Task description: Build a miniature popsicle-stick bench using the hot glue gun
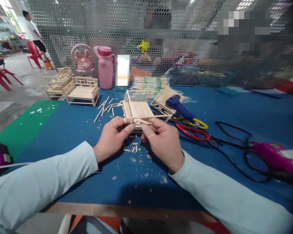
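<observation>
A miniature bench of pale wooden sticks [140, 109] stands in front of me, its slatted seat bounded by thin rails. At its near edge, the thumb and fingers of my left hand [113, 136] pinch the frame by the front corner post. My right hand [164, 139] is closed in a pinch on a short wooden stick [146, 123] against the same edge. The two thumbs are close together, and the fingertips partly hide the joint. Short stick offcuts [134, 148] lie on the blue tabletop [146, 182] just below my hands.
Finished miniature benches [83, 91] stand back left, beside a pink thermos [105, 68] and a phone [122, 70]. Bundled sticks [150, 84] lie behind. To the right are a blue glue gun [182, 107], red-handled scissors [192, 131], a black cable [224, 152] and a purple device [275, 159].
</observation>
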`<action>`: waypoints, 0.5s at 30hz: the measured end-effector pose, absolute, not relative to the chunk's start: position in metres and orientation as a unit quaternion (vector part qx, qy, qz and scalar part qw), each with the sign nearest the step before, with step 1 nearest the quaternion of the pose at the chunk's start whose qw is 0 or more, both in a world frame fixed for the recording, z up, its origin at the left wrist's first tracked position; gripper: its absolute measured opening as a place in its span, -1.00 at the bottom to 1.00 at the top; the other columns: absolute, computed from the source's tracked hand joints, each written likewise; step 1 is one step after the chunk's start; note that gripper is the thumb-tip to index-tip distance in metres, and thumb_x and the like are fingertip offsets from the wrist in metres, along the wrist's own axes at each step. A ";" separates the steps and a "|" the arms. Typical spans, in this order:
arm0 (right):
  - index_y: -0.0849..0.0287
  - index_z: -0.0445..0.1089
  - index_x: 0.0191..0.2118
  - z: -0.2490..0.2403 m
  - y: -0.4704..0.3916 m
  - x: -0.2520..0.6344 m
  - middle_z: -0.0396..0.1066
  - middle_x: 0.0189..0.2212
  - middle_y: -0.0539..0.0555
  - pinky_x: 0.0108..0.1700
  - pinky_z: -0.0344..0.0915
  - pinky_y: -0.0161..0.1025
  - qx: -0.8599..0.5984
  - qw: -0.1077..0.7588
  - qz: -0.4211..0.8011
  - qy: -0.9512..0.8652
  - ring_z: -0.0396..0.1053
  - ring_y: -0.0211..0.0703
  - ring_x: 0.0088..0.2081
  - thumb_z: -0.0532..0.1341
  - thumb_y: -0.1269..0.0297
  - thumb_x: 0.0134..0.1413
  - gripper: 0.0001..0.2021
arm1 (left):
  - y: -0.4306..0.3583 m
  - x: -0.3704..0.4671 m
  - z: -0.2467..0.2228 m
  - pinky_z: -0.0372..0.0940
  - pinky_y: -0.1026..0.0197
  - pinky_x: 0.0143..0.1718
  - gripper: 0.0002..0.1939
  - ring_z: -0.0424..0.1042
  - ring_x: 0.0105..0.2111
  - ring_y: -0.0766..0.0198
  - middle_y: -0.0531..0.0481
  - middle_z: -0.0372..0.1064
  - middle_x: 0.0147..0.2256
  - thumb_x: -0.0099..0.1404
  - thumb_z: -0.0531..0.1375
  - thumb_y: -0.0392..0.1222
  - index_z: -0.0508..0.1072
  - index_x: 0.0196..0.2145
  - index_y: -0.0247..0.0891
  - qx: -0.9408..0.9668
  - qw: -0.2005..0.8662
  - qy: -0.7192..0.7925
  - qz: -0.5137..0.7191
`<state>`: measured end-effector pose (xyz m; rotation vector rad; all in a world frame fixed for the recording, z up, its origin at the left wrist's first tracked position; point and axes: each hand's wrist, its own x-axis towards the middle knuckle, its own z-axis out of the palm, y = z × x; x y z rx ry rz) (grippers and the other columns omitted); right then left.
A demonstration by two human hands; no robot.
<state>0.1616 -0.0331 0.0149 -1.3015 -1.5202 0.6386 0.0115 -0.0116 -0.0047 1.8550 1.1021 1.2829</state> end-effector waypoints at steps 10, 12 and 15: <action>0.26 0.54 -0.33 0.022 -0.031 0.155 0.29 -0.76 -0.11 -0.60 0.22 -0.40 -0.532 0.520 0.358 -0.564 0.22 -0.38 -0.70 0.25 0.22 -0.02 -0.78 | -0.011 0.011 -0.005 0.28 0.27 -0.27 -0.85 0.36 -0.37 0.33 -0.01 0.41 -0.38 0.26 0.17 -0.24 0.53 -0.27 -0.30 0.718 0.287 0.416 0.480; 0.25 0.53 -0.39 0.022 -0.030 0.155 0.29 -0.76 -0.10 -0.60 0.22 -0.40 -0.538 0.517 0.350 -0.566 0.23 -0.38 -0.70 0.25 0.22 -0.02 -0.81 | -0.012 0.011 -0.004 0.28 0.28 -0.27 -0.85 0.36 -0.38 0.34 0.00 0.41 -0.40 0.26 0.17 -0.25 0.54 -0.28 -0.30 0.721 0.276 0.414 0.482; 0.24 0.51 -0.48 0.022 -0.030 0.155 0.30 -0.76 -0.09 -0.59 0.22 -0.40 -0.546 0.510 0.335 -0.574 0.23 -0.39 -0.70 0.24 0.25 -0.01 -0.82 | -0.012 0.011 -0.004 0.28 0.29 -0.27 -0.85 0.35 -0.38 0.34 -0.01 0.40 -0.41 0.27 0.17 -0.26 0.55 -0.28 -0.30 0.726 0.266 0.410 0.484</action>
